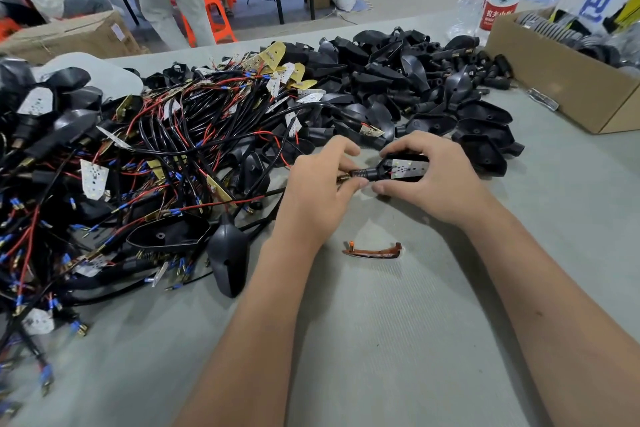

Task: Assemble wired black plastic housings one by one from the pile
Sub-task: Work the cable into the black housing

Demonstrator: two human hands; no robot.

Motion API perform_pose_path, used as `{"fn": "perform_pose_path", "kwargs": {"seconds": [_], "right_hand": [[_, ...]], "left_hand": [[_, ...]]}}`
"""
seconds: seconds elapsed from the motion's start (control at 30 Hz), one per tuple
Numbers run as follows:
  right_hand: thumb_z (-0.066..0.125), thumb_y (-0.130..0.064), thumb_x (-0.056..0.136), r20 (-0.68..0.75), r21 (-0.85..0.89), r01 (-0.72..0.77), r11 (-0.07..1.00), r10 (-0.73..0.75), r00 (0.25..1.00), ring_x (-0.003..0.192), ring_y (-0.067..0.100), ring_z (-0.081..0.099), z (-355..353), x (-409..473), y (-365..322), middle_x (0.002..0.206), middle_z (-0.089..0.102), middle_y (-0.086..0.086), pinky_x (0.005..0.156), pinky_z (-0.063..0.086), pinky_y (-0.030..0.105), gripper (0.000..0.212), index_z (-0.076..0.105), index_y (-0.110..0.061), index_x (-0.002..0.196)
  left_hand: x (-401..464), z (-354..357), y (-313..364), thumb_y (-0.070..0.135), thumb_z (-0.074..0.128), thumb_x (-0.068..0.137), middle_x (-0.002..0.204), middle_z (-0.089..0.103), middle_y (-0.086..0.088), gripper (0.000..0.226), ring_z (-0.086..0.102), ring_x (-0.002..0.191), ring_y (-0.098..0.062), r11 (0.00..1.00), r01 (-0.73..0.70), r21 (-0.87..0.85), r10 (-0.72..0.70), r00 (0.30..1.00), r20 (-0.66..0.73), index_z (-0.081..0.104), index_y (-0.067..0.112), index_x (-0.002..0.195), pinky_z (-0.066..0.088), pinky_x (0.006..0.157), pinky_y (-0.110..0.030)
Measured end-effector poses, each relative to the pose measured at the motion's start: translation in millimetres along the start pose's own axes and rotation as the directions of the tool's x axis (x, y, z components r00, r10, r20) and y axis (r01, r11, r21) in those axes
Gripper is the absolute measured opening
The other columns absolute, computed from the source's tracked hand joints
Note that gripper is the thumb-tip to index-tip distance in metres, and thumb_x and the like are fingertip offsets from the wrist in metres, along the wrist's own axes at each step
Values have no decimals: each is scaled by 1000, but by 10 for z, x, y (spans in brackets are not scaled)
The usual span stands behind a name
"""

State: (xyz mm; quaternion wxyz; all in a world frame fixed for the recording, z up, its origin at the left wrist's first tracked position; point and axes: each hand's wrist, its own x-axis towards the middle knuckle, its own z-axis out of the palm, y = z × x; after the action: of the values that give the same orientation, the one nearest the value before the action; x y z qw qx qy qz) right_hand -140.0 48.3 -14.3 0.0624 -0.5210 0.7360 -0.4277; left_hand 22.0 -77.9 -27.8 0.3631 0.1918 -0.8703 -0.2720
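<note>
Gripped 1 black housing (403, 170) with both hands: left hand (318, 191) pinched threaded stem, right hand (429, 177) curled around body, above tabletop (381, 340), beside wired pile (156, 156).

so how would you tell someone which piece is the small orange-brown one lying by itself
Start at the grey table and find the two hands working near its middle. The amber strip lies just nearer the person than them, between the forearms. It is a thin curved translucent orange-brown part, alone on bare cloth, while nearly everything else is black and heaped.
</note>
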Motion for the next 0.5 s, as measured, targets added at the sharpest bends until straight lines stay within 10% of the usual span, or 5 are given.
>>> {"fn": "perform_pose_path", "kwargs": {"seconds": [0.27, 0.5], "right_hand": [[94, -36, 69, 2, 9, 41, 999, -41, 999, 101, 6, 63, 32, 9, -37, 105, 69, -10, 91, 48, 24, 46, 74, -23, 109], [64, -29, 99, -87, 374, -75, 925, 115, 990, 98, 17, 70, 60, 34, -10, 103, 75, 0, 91, 55, 30, 13, 73, -23, 106]], "left_hand": [[-12, -48, -2, 12, 79, 81, 84, 69, 9, 14, 63, 78, -5, 997, -60, 42, 61, 998, -23, 72, 12, 93, 55, 76, -31], [-18, -90, -50, 4, 79, 83, 99, 72, -4, 23, 66, 95, -20, 993, -43, 105, 45, 999, -16, 77, 9, 106, 51, 90, -35]]}}
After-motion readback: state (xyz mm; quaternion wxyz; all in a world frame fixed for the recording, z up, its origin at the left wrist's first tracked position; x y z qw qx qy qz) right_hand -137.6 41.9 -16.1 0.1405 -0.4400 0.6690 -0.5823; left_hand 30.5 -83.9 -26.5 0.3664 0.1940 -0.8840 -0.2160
